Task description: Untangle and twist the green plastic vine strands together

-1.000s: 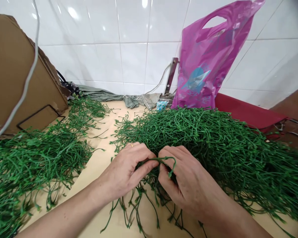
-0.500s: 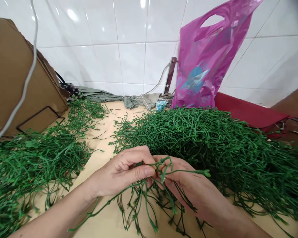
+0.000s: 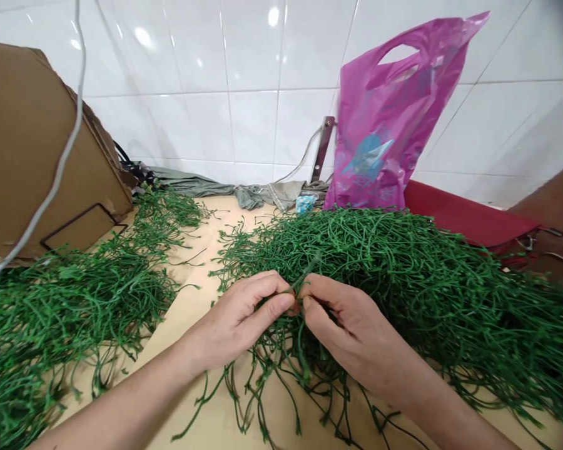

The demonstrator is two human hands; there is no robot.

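Note:
My left hand pinches green plastic stems between thumb and fingers, at the middle of the view. Right beside it, my right hand is closed in a pinch on the same stems, fingertips nearly touching those of the left. One blurred stem tip sticks up above the fingers. More thin stems with small knobbed ends hang below both hands over the tan tabletop. Just behind the hands lies a large heap of green stems. The exact spot where the fingers meet is partly hidden.
Another pile of green stems lies at the left, by a cardboard box with a white cable before it. A pink plastic bag stands against the tiled wall. A red bag lies behind the heap at right.
My right hand has turned over from palm-up under the stems to a thumb-and-finger pinch. The stem that pointed right across it now points upward. The view has shifted slightly.

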